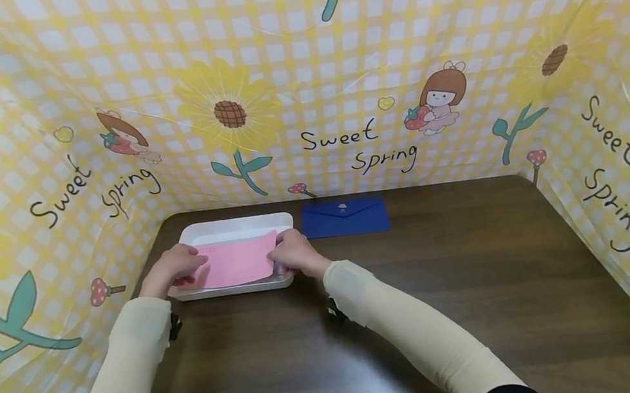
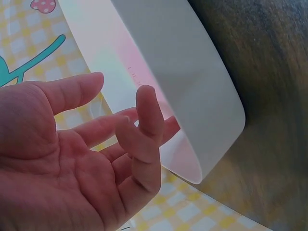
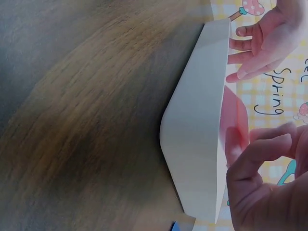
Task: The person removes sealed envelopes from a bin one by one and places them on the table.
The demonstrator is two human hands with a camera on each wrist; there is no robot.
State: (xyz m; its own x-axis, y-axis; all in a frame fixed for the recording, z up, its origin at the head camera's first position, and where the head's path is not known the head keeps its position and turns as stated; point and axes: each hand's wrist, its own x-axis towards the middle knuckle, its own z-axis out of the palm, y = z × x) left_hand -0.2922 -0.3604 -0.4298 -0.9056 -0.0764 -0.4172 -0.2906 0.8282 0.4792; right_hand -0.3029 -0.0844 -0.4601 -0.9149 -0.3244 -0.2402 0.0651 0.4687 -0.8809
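Note:
A flat pink piece of paper [image 1: 237, 262], with faint print near its upper left, lies over a white tray [image 1: 232, 291]. My right hand [image 1: 298, 251] pinches the paper's right edge between thumb and index finger. At the tray's left end is my left hand [image 1: 173, 264], its fingertips reaching past the rim by the paper's left edge. In the left wrist view, the thumb of the left hand [image 2: 91, 149] stands apart from the loosely bent fingers. Whatever lies under the paper is mostly hidden.
A blue envelope [image 1: 345, 220] lies flat just right of the tray, by the table's back edge. The dark wooden table [image 1: 448, 291] is enclosed by a yellow checked cloth [image 1: 336, 71] at the back and both sides.

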